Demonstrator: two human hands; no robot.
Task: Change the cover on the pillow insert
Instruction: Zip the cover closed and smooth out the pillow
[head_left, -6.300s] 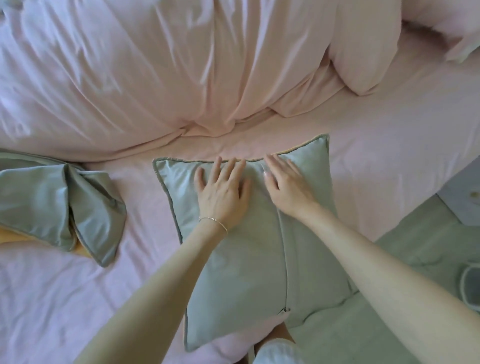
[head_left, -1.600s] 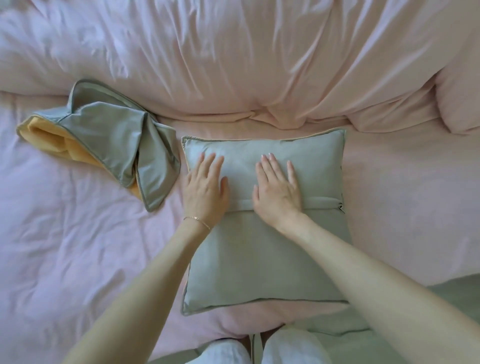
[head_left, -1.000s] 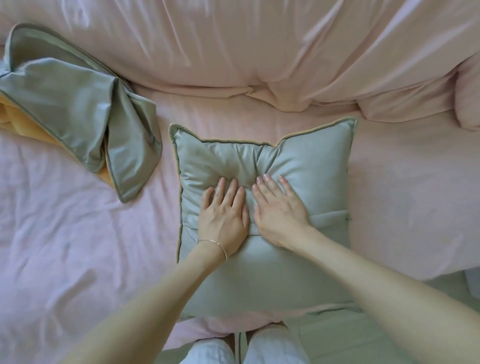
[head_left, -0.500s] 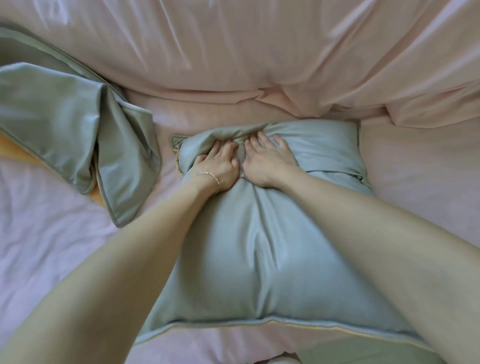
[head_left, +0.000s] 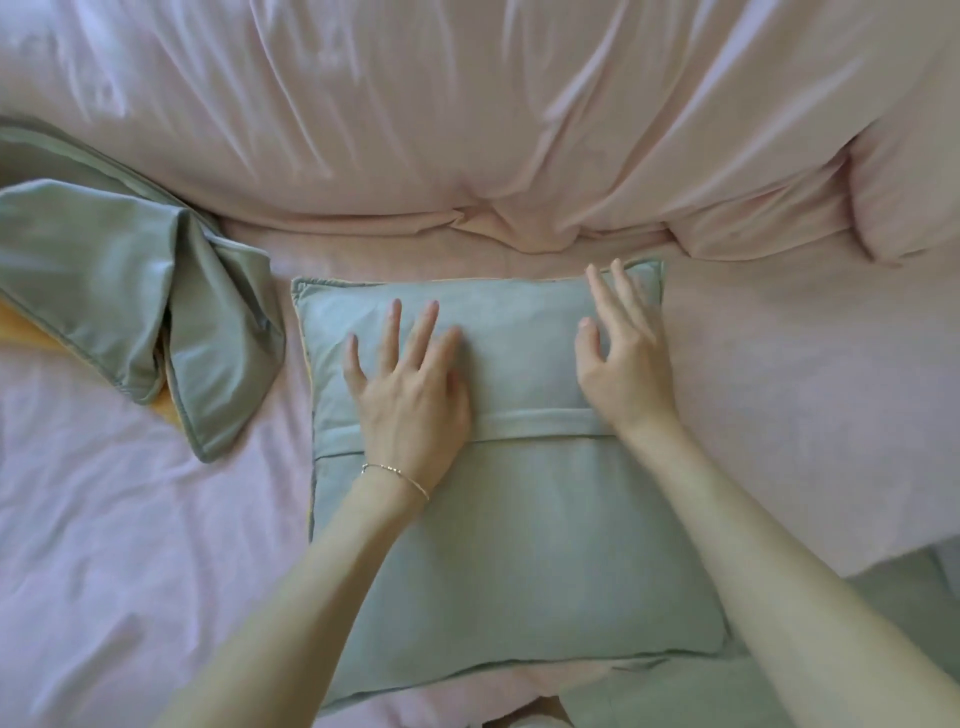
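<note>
Your hands have come off the bunched top edge and spread apart, so the sage-green square pillow with piped edges (head_left: 498, 519) lies flat again on the pale pink bedsheet (head_left: 130, 545), zip flap up and closed. Your left hand (head_left: 410, 395) presses flat with fingers splayed wide; your right hand (head_left: 623, 348) rests near the far right corner, fingers loosely open, holding nothing. Half a second ago both were bunched together, kneading. I judge the cover fitted and only plumping left. The crumpled green-and-yellow spare cover (head_left: 130, 301) still lies beside the pillow, left.
</note>
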